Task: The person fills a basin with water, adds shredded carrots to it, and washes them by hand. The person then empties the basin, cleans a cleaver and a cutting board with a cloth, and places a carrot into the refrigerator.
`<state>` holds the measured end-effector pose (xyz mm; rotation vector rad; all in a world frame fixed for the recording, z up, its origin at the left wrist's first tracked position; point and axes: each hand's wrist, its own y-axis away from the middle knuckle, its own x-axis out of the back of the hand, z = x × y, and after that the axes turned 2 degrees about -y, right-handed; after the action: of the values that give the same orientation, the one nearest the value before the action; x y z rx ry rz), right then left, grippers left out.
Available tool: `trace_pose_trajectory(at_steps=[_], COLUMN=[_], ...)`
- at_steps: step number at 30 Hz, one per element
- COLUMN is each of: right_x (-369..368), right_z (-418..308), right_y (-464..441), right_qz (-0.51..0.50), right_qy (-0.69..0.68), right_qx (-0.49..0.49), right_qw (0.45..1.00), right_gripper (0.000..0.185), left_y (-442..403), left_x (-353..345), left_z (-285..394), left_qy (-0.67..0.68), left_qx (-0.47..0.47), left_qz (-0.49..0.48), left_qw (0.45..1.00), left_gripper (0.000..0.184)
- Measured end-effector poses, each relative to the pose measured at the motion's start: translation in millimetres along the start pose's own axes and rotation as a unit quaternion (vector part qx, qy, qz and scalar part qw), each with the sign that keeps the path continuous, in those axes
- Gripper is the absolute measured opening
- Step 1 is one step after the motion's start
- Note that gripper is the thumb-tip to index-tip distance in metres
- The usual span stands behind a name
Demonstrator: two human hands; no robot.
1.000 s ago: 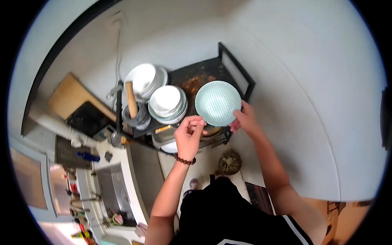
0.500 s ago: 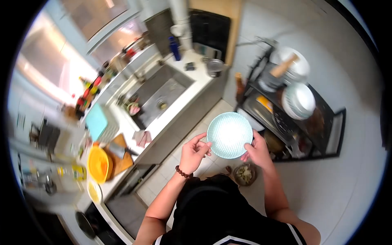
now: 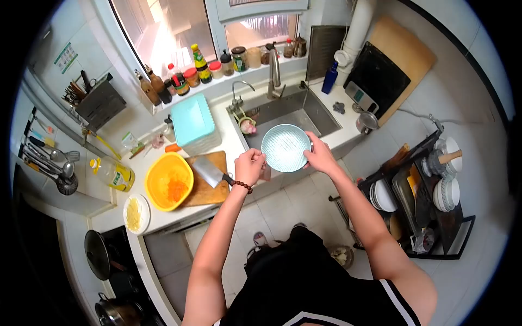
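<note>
A round pale-blue plate (image 3: 286, 148) with a fine dotted pattern is in front of me, above the front edge of the sink. My right hand (image 3: 319, 154) grips its right rim, with the fingers partly hidden behind it. My left hand (image 3: 250, 166), a bead bracelet at the wrist, is closed at the plate's left rim. Behind the plate lies the steel sink (image 3: 321, 117), with a small strainer (image 3: 247, 125) at its left side. A cleaver (image 3: 209, 169) rests on the wooden cutting board (image 3: 209, 193), left of my left hand.
On the counter stand a yellow basin (image 3: 155, 187) with shredded orange food, a white plate (image 3: 144, 214) of pale shreds, an oil bottle (image 3: 114, 175) and a turquoise-lidded box (image 3: 193, 122). Jars line the windowsill. To the right is a black rack (image 3: 405, 209) with bowls. A bowl of scraps (image 3: 341, 256) is on the floor.
My view has turned left toward the counter and sink. The plate and both hands have moved from over the floor by the rack to the sink's front edge.
</note>
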<state>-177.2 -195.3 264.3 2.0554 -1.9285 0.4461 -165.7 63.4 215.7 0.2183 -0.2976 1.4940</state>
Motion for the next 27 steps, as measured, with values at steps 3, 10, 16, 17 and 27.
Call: trace_pose_trajectory(at_steps=[3,10,16,17,27], right_x=[-10.1,-18.6,-15.7,-15.8,-53.5], right_z=[4.7,19.1,51.1,56.8,62.8], right_y=[-58.7,-181.9,-246.8,-253.9,-286.5], right_qz=[0.043,0.088,0.113,0.103,0.140], right_qy=[0.087,0.107,0.074,0.071,0.042], right_qx=[0.115,0.237,0.310,0.306,0.386], right_qw=[0.989,0.962,0.941,0.944,0.911], right_gripper=[0.057,0.060,0.061,0.061,0.056], left_y=[-50.6,-162.5,-218.9,-223.8,-234.0], left_x=[13.9,11.8,-0.3,-0.3,15.7], left_z=[-2.0,-9.9,-14.6,-21.4,-38.3], left_qy=[-0.038,-0.160,-0.203,-0.219,-0.230], left_qx=[-0.017,-0.100,-0.076,-0.089,-0.069], left_qz=[0.017,0.102,0.113,0.110,0.162], left_qw=[0.999,0.977,0.970,0.965,0.957], left_gripper=[0.016,0.011,0.011,0.012,0.015])
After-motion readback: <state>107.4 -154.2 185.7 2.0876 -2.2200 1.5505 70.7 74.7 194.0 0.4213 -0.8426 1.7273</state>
